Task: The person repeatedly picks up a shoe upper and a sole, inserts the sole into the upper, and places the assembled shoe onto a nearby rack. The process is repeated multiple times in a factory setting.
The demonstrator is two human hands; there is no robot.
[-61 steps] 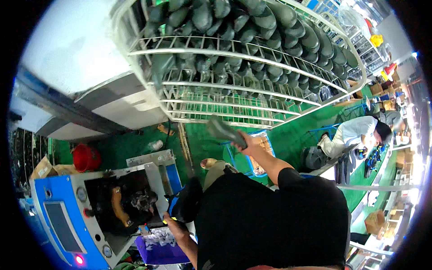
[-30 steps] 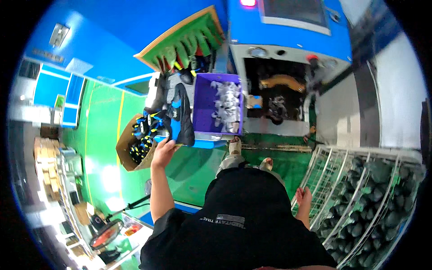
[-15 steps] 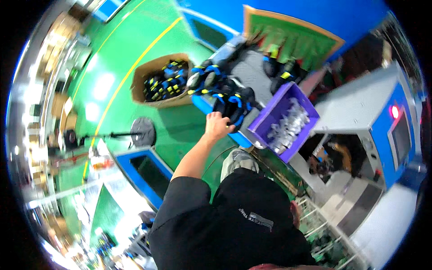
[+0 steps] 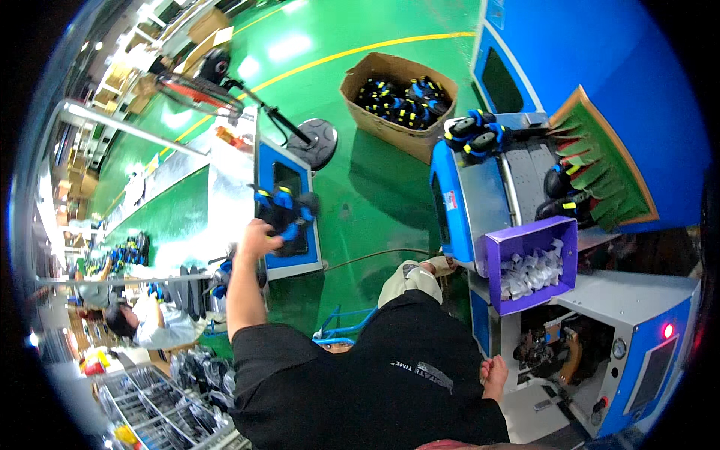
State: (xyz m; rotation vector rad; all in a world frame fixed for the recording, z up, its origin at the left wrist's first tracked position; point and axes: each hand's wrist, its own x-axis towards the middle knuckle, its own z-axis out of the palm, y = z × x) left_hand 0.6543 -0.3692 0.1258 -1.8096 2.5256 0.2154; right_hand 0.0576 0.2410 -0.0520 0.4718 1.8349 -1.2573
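Observation:
My left hand (image 4: 260, 240) is closed on a pair of black shoes (image 4: 286, 214) with blue trim and yellow tabs. It holds them over the end of the white-topped conveyor (image 4: 231, 166) with blue sides. Beside the grey and blue machine (image 4: 634, 330), my right hand (image 4: 493, 375) hangs low with curled fingers, and nothing shows in it. More shoes of the same kind (image 4: 478, 135) sit at the edge of the blue-fronted machine bed (image 4: 469, 196). Others (image 4: 556, 182) lie by its green strip curtain (image 4: 606, 176).
A carton (image 4: 397, 129) full of shoes stands on the green floor. A purple bin (image 4: 531, 298) of crumpled whitish pieces rests between the machines. Left of the carton is a round black stand base (image 4: 313, 144). Another person (image 4: 154, 319) sits at the far left near a wire rack (image 4: 161, 401).
My left hand has carried the pair of shoes from the machine bed across to the left conveyor. The view has turned leftward, and my right hand has come into sight.

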